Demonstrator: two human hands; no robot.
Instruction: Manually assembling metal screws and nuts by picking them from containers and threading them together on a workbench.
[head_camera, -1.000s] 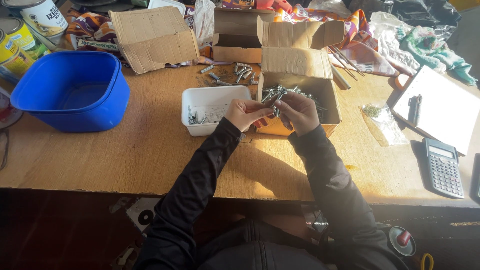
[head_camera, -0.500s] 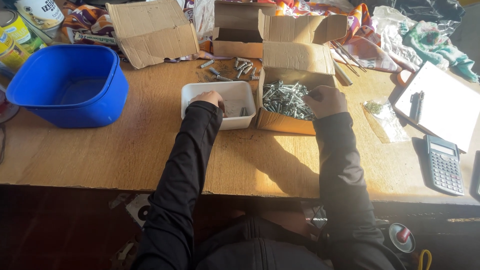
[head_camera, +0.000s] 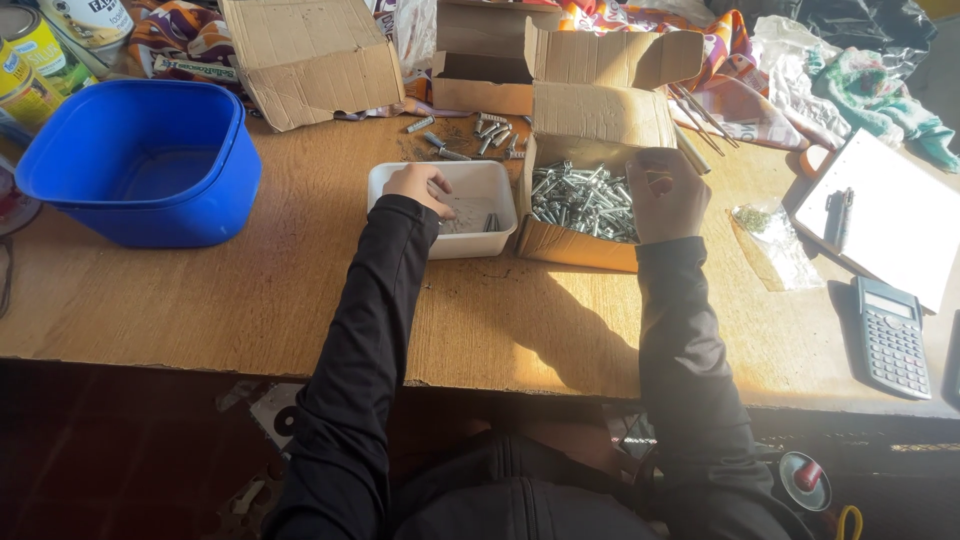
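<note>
Bolts (head_camera: 585, 200) heaped in open cardboard box (head_camera: 590, 180), right hand (head_camera: 665, 195) over them, fingers curled together, white tray (head_camera: 470, 210) just left of box, left hand (head_camera: 420, 187) inside it, fingers bent, grip unclear.

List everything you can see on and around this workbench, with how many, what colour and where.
White tray: one, white, table centre, a few metal pieces inside.
Cardboard box of bolts: one, brown, right of the tray, touching it, full of silver bolts.
Loose bolts: several, silver, on the table behind the tray.
Blue tub: one, blue, table left.
Empty cardboard boxes: two, brown, at the back.
Tins: two, far left corner.
Calculator: one, dark grey, right edge.
Clipboard with pen: one, white, right.
Plastic bag: one, clear, right of the bolt box.
Cloths: several, mixed colours, back right.
Left hand: in the tray.
Right hand: over the bolts.
</note>
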